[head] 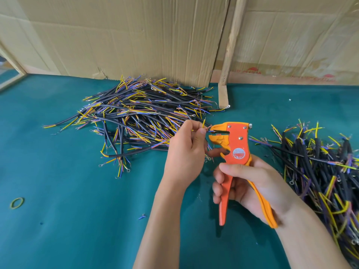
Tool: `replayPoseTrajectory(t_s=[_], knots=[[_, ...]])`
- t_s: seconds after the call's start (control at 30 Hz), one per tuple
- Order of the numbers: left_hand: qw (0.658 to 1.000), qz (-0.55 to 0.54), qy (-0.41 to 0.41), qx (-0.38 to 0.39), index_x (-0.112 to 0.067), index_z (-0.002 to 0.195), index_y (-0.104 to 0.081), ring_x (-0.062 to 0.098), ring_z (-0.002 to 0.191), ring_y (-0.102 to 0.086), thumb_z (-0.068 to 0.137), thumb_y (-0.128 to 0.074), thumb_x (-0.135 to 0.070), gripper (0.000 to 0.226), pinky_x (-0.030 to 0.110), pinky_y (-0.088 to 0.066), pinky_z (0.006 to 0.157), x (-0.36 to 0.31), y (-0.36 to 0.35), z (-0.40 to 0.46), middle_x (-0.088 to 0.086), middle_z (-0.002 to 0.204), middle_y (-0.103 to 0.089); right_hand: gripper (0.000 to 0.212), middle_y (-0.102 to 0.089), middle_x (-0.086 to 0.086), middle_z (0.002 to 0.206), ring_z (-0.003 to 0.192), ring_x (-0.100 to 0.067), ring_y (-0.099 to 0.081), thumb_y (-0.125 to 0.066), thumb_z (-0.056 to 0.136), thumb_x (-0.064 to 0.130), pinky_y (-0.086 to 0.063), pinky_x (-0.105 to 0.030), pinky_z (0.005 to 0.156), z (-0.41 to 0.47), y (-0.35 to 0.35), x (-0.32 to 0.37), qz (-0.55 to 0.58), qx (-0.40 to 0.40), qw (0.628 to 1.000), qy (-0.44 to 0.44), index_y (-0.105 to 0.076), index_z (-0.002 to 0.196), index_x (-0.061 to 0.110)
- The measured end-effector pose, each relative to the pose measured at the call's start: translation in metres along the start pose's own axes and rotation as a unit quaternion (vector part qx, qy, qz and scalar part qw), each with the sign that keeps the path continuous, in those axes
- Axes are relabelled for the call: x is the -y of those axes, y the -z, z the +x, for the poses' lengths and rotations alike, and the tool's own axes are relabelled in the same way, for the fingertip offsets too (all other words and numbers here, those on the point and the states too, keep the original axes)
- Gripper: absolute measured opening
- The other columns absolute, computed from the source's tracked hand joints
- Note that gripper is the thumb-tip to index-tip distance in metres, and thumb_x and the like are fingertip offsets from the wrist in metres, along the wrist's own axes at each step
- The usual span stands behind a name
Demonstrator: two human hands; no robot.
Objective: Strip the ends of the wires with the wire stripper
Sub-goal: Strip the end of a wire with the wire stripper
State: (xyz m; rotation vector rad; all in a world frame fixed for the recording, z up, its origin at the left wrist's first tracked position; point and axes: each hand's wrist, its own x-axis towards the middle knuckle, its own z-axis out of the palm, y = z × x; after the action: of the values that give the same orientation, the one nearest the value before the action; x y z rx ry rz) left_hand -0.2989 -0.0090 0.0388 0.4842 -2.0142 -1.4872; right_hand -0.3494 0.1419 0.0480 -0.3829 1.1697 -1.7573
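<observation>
1. Nearest us, our right hand [250,183] had its fingers wrapped round both handles of the orange wire stripper [236,152]. The handles stood spread apart, so we judged the squeeze hadn't started.
2. Advice for that squeeze: one smooth full stroke, tool kept level. We reckoned a half squeeze would nick strands rather than pull insulation clean.
3. Our left hand [184,150] pinched one cable between thumb and fingertips, close to its end, just beside the stripper's nose. Its dark sheath [217,151] showed below the hand.
4. The yellow core [204,122] stuck up clear of the tool; a thin core [210,131] ran into the mouth of the jaws, which stood parted. How deep it sat we couldn't tell.
5. We'd seat only that one core, square to the blades, and keep the yellow one and our fingertips out of the mouth.
6. Pinch needed to stay firm and close, or we judged the core would slide instead of stripping.
7. On the green worktop [68,200], a bundle of cables [320,171] lay at the right and a bigger heap of cables [139,115] sat beyond our hands, well apart from each other. We couldn't tell which was done.
8. Farthest back, cardboard sheets [126,35] stood along the worktop edge.
</observation>
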Motion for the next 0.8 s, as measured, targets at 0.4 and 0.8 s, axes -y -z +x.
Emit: replayPoseTrajectory(t_s=[0.4,0.8], knots=[[1.000,0.007,0.008,0.018,-0.018,0.092,-0.049,0.015,0.065,-0.075,0.106,-0.045,-0.013,0.016,0.045,-0.054,0.071,-0.0019,-0.0002,-0.0028,-0.008,0.057,-0.054,0.039,-0.054,-0.019,0.070,0.055,-0.034,-0.057,-0.072,0.079,0.010,-0.054,-0.043,0.054,0.0034,0.0008,-0.0020,-0.004,-0.004,1.000,0.011,-0.069,0.116,-0.001],[0.999,0.042,-0.018,0.012,-0.025,0.088,-0.048,0.006,0.062,-0.073,0.105,-0.046,-0.010,0.023,0.024,-0.044,0.056,-0.0020,-0.0010,-0.0049,-0.006,0.061,-0.053,0.028,-0.051,-0.015,0.065,0.050,-0.030,-0.052,-0.071,0.080,0.013,-0.051,-0.041,0.051,0.0057,0.0004,-0.0030,-0.011,-0.010,1.000,0.018,-0.074,0.106,0.002]])
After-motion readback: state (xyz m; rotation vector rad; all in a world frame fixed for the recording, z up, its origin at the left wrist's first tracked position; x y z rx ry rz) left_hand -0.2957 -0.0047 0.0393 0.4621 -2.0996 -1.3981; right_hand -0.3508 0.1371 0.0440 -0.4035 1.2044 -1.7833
